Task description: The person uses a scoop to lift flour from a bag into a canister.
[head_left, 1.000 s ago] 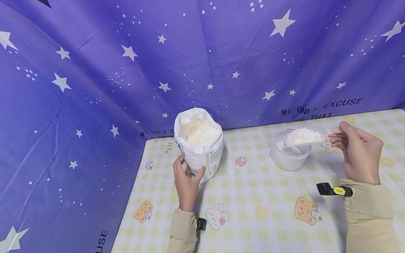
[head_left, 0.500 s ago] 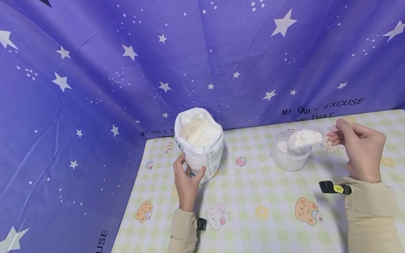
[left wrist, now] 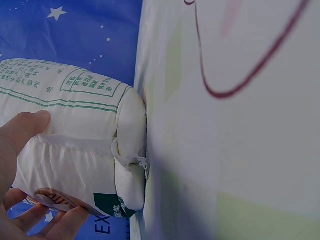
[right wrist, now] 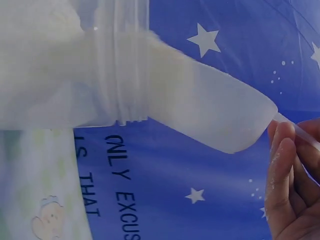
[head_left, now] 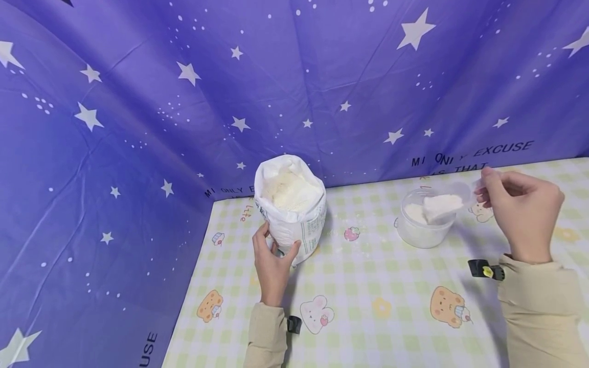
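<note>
A white bag of flour (head_left: 294,227), its top open, stands upright on the table with pale powder (head_left: 292,191) inside. My left hand (head_left: 272,266) grips its lower front, thumb on the near side and fingers round the other, as the left wrist view also shows. At the right, my right hand (head_left: 524,209) pinches the thin handle of a translucent scoop (right wrist: 215,100). The scoop tilts down into a round clear plastic tub (head_left: 425,232), with white flour (head_left: 443,206) in its bowl. More flour (head_left: 415,212) lies in the tub. White powder dusts my right fingers.
A checked tablecloth with cartoon prints (head_left: 368,276) covers the table. Traces of powder (head_left: 354,222) lie between bag and tub. A purple starry curtain (head_left: 294,92) hangs along the back and left, right behind the bag.
My right hand has risen slightly and tipped the scoop more steeply, so its flour has slid lower toward the tub. The left hand and the bag have stayed put.
</note>
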Demonstrator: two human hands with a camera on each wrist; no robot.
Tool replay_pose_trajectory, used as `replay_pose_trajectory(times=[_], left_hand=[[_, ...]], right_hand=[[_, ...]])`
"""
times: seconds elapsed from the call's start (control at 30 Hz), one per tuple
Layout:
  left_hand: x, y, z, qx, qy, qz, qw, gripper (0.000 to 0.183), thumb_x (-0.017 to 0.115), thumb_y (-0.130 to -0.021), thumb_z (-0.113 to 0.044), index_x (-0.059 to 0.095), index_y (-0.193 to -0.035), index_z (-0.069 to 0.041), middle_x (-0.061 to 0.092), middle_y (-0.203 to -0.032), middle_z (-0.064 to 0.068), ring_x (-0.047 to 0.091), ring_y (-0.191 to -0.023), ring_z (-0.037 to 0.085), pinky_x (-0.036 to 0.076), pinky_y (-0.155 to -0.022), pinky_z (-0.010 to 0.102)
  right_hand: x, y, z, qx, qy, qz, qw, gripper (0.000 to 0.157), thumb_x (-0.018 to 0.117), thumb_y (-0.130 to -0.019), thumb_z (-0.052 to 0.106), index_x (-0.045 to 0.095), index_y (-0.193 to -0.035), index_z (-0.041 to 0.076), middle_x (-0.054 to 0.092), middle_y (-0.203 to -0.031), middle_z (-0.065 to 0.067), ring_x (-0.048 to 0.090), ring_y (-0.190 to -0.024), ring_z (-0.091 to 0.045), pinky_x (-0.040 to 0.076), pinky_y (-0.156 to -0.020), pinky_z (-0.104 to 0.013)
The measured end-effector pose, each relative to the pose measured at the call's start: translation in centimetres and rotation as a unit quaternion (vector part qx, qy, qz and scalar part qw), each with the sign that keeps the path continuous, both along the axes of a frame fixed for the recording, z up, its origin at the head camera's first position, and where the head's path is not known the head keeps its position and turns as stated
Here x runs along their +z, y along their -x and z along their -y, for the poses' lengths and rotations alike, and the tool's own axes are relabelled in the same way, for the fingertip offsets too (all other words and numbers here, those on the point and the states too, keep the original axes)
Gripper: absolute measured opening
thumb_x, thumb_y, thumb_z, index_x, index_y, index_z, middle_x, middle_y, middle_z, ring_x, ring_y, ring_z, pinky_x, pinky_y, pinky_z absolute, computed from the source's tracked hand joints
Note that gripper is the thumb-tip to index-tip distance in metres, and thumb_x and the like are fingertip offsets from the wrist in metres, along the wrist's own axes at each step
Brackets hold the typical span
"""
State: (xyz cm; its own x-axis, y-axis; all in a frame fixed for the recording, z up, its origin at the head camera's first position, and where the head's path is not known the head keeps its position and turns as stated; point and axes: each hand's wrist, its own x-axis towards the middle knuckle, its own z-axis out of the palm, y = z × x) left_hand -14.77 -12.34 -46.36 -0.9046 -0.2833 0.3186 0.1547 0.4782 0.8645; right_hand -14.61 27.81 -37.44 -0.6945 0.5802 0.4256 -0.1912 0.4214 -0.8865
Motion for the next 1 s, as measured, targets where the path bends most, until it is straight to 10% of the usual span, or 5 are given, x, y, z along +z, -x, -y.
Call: replay_pose_trajectory(times=[0.43,1.0], left_hand=[[0.3,0.2,-0.1,-0.006,0.001,-0.008,1.0000,0.082,0.087,-0.076,-0.018,0.040,-0.143,-0.011,0.043,-0.142,0.005,0.043,-0.136,0.021,0.048,-0.109,0.029],[0.1,-0.1,0.1,-0.001,-0.003,0.003,1.0000,0.083,0.087,-0.076,-0.018,0.040,-0.143,-0.011,0.043,-0.143,0.004,0.043,-0.136,0.020,0.048,-0.109,0.029]], right_hand=[[1.4,-0.4,0.6,-0.018,-0.078,-0.030,0.996,0.033,0.069,-0.092,0.024,0.076,-0.076,-0.004,0.058,-0.056,0.031,0.053,-0.044,0.011,0.038,-0.039,-0.005],[2.3,-0.6,1.3,-0.021,-0.002,-0.070,0.997,0.030,0.070,-0.091,0.019,0.076,-0.083,-0.009,0.066,-0.060,0.021,0.058,-0.047,0.004,0.046,-0.044,-0.006]])
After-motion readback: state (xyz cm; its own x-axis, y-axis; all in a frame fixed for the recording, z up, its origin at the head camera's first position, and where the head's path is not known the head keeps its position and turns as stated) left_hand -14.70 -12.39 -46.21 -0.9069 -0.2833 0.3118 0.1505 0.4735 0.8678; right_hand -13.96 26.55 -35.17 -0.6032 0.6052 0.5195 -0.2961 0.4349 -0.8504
